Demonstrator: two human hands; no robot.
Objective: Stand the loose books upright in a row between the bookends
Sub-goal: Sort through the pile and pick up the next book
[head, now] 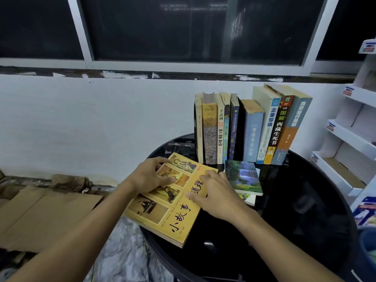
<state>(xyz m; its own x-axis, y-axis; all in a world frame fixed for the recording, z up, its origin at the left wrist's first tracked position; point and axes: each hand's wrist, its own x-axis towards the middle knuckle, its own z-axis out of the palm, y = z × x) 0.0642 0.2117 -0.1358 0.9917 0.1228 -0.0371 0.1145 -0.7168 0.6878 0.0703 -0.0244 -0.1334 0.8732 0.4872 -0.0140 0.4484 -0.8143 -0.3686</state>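
Note:
A large yellow book lies flat at the left edge of a round black table, partly overhanging it. My left hand rests on the book's upper left part, fingers curled at its far edge. My right hand lies on the book's right side, fingers spread on the cover. A green book with a waterfall cover lies flat just right of it, on top of another thin book. Behind them, a row of upright books stands at the back of the table; the rightmost ones lean left. No bookend can be made out.
A white wall and a dark window are behind the table. White display shelves stand at the right. Flattened cardboard lies on the floor at the left, below the table's edge.

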